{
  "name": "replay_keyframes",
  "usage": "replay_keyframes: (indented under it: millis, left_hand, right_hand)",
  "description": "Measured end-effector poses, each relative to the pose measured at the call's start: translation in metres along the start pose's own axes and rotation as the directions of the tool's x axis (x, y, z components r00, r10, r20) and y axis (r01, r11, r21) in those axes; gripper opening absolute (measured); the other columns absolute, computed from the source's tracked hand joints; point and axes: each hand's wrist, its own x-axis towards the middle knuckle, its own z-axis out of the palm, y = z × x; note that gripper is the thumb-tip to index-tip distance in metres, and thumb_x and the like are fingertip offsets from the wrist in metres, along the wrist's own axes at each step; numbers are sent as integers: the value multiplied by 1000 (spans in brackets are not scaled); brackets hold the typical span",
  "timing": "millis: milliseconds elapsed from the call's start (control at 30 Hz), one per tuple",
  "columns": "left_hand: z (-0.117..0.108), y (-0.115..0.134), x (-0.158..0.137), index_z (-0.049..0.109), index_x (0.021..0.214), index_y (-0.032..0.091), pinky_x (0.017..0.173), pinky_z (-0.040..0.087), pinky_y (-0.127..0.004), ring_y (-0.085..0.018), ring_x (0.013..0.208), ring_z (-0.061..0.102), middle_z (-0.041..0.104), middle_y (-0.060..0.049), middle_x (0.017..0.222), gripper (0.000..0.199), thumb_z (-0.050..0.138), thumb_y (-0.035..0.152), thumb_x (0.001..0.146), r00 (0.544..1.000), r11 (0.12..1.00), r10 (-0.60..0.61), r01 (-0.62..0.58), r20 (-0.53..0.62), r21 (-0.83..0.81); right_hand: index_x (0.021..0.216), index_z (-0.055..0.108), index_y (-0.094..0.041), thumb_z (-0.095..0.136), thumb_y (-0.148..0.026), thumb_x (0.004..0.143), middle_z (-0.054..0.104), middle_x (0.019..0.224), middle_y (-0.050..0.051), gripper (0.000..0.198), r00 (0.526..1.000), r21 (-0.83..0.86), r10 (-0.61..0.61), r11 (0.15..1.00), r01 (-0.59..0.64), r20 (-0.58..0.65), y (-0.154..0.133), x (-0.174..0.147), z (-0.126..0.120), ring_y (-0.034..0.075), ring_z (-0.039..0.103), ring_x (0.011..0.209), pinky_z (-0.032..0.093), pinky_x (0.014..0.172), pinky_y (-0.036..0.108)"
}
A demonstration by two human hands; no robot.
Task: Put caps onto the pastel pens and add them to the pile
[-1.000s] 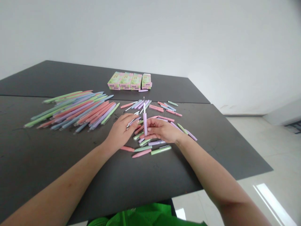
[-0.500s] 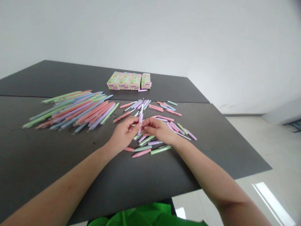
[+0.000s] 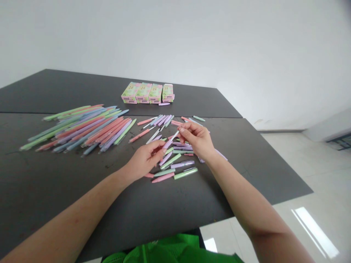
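My left hand (image 3: 142, 160) is closed around a purple pen barrel (image 3: 167, 144), which points up and to the right. A thin white refill (image 3: 174, 135) sticks out of the barrel's upper end. At the far end of that refill, the fingertips of my right hand (image 3: 199, 140) are pinched together; the tip itself is hidden by them. Below and between both hands lie loose pen parts, among them a green barrel (image 3: 170, 161), a pink one (image 3: 163, 178) and a green piece with a clear cap (image 3: 185, 173).
To the left on the dark table (image 3: 115, 204) lies a large heap of pastel pens (image 3: 90, 129). Beyond my hands are more barrels and refills (image 3: 161, 120). Several pink-and-green boxes (image 3: 142, 93) stand in a row farther back, with a purple piece (image 3: 164, 104) in front.
My right hand has moved up and right from beside the barrel to the refill's end. The pen has swung from nearly upright to leaning right. The view has shifted slightly.
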Motion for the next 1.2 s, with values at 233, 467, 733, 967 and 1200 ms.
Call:
replay_keyframes:
  millis: [233, 467, 733, 967, 1200]
  left_hand:
    - [-3, -6, 4, 62, 107, 21, 59, 50, -25, -16, 72, 62, 67, -1, 85, 34, 44, 45, 92, 995, 993, 70, -62, -76, 105]
    - [-18, -19, 13, 63, 100, 21, 80, 48, -30, -21, 89, 63, 70, -3, 93, 30, 45, 43, 91, 959, 961, 102, -27, -265, 274]
    - [-26, -25, 13, 63, 106, 20, 90, 46, -32, -22, 98, 64, 70, -6, 107, 33, 47, 43, 89, 921, 951, 22, 101, -388, 292]
    - [-28, -29, 14, 64, 105, 21, 88, 46, -31, -22, 95, 64, 71, -5, 104, 32, 46, 44, 90, 911, 943, 40, 101, -411, 316]
    - [-29, -30, 13, 65, 104, 20, 86, 47, -31, -21, 91, 65, 71, -4, 101, 32, 47, 44, 90, 909, 951, 29, 104, -416, 292]
  right_hand:
    - [78, 63, -17, 72, -47, 75, 65, 68, 1, 31, 997, -24, 65, 998, -64, 49, 3, 2, -3, 9, 55, 52, 49, 52, 23]
    - [94, 67, -15, 56, -32, 83, 67, 77, 3, 23, 969, -280, -38, 960, -33, -245, 3, 20, -48, 12, 60, 63, 51, 57, 25]
    - [103, 73, -13, 49, -10, 81, 72, 109, 12, 32, 995, -914, -94, 405, 24, -16, 29, 66, -88, 24, 65, 103, 48, 95, 37]
    - [120, 66, -13, 41, -9, 89, 62, 130, 13, 40, 940, -910, 27, 260, 323, 341, 61, 88, -82, 22, 55, 124, 41, 107, 37]
    - [116, 68, -11, 41, -6, 86, 55, 138, 15, 41, 892, -845, 52, 347, 406, 450, 54, 64, -81, 24, 52, 127, 41, 108, 41]
